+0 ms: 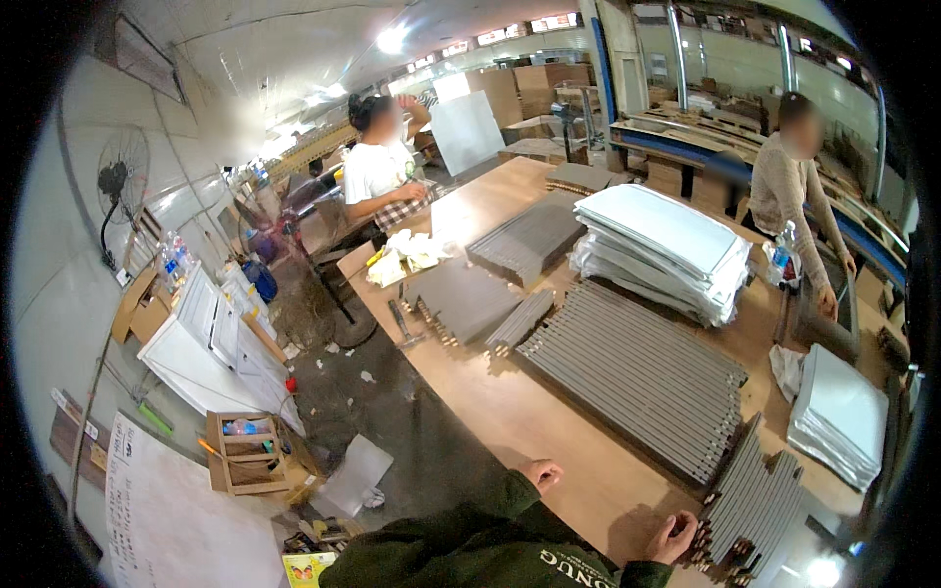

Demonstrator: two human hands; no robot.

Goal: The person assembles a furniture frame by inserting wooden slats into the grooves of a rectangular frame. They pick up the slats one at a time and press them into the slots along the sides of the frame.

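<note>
My left hand (542,475) is at the near edge of the wooden table (470,412), its fingers curled in and nothing visible in them. To its right, my right hand (672,538) hovers by the ends of a bundle of grey strips (750,505). Its fingers are loosely bent and a little apart, with nothing seen between them. Whether it touches the strips I cannot tell. Beyond both hands lies a wide layer of long grey strips (632,377), set side by side. Dark sleeves cover my forearms.
White sheets in clear plastic (662,245) are piled behind the strips; another wrapped stack (838,416) lies at right. A hammer (404,323) rests on the left edge. A person (377,167) is at the far left, another person (799,196) at right. An open box (250,456) stands left.
</note>
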